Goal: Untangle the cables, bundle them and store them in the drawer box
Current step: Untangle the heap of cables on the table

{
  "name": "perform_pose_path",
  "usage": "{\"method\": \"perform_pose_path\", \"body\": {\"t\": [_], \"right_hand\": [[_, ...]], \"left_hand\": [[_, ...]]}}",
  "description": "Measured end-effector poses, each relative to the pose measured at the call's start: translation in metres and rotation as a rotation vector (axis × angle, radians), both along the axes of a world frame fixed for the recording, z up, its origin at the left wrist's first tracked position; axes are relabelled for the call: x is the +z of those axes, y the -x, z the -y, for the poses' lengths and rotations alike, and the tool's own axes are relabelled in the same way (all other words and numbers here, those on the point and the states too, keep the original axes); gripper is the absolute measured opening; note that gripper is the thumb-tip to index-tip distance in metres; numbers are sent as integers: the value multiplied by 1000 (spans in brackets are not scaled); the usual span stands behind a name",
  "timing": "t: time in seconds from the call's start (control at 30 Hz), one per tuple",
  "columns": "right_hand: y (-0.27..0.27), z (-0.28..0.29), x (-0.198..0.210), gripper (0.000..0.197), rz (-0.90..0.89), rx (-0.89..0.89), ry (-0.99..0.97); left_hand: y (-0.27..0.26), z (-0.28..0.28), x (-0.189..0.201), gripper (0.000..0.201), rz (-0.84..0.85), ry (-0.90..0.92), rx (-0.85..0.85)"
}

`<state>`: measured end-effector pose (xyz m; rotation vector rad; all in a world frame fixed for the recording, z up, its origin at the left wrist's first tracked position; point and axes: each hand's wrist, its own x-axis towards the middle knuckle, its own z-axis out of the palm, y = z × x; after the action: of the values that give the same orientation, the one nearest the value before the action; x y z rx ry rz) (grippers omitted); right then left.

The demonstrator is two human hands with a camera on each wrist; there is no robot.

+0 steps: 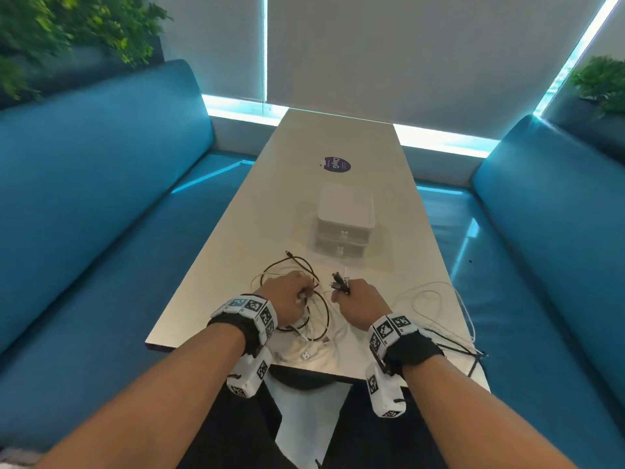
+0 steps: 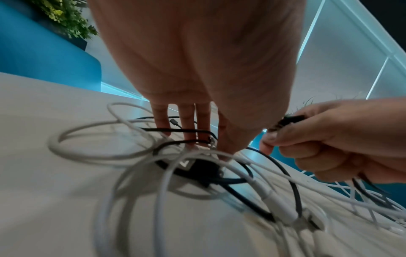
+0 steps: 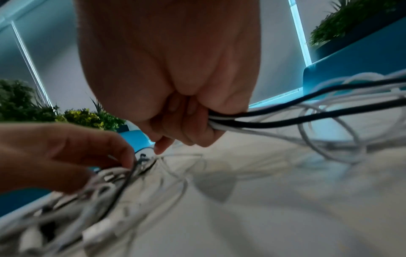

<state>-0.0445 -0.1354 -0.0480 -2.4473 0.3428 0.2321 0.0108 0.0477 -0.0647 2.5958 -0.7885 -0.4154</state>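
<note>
A tangle of black and white cables (image 1: pixel 313 319) lies on the near end of the white table (image 1: pixel 341 137). My left hand (image 1: pixel 302 293) reaches down into the tangle (image 2: pixel 175 167), thumb and fingertips (image 2: pixel 189 137) pinching strands there. My right hand (image 1: pixel 341 292) is a fist round a bunch of black and white cables (image 3: pixel 252 121), with black plug ends (image 1: pixel 338 281) sticking out above the fingers. Those cables trail off to the right. The white two-drawer box (image 1: pixel 345 214) stands beyond the hands with both drawers shut.
Loose white cable loops (image 1: pixel 436 299) spread over the table's right side, and a black cable (image 1: pixel 468 355) hangs over the near right corner. A round dark sticker (image 1: pixel 334 164) lies behind the box. Teal benches (image 1: pixel 101 204) flank the table.
</note>
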Motion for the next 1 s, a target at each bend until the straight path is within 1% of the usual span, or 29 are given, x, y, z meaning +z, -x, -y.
{"method": "perform_pose_path", "body": {"t": [0.03,0.1,0.2,0.23,0.33,0.4,0.47,0.6,0.67,0.73,0.83,0.9,1.0], "right_hand": [[1,-1,-4,19,-11,2,11],[1,-2,-13,25,-32,13,34],[1,-2,-24,31,-17,6,44],[0,-2,-27,31,-9,6,48],[-4,2,-32,32,-14,-4,50],[-7,6,-35,34,-36,-34,45],[-10,7,-38,35,-47,-48,55],[-12,8,-40,33,-54,-45,37],[-11,8,-41,33,-59,-38,33],[-11,7,-40,34,-51,-41,49],[-11,5,-39,32,-48,-38,72],[-11,3,-38,32,-47,-28,91],[-9,0,-37,34,-49,-9,124]], "left_hand": [[-1,0,0,23,-12,7,0],[-4,3,2,21,-33,17,9],[-9,11,9,7,47,-11,30],[-10,14,11,6,82,-28,51],[-11,24,12,17,123,-56,96],[-12,30,9,24,137,-114,76],[-14,35,6,23,157,-177,41],[-22,38,9,17,187,-267,30],[-26,35,9,20,228,-306,15],[-30,32,10,24,240,-272,-21],[-31,32,13,22,203,-212,-81],[-29,31,15,21,196,-193,-78],[-23,29,14,26,193,-196,-57]]}}
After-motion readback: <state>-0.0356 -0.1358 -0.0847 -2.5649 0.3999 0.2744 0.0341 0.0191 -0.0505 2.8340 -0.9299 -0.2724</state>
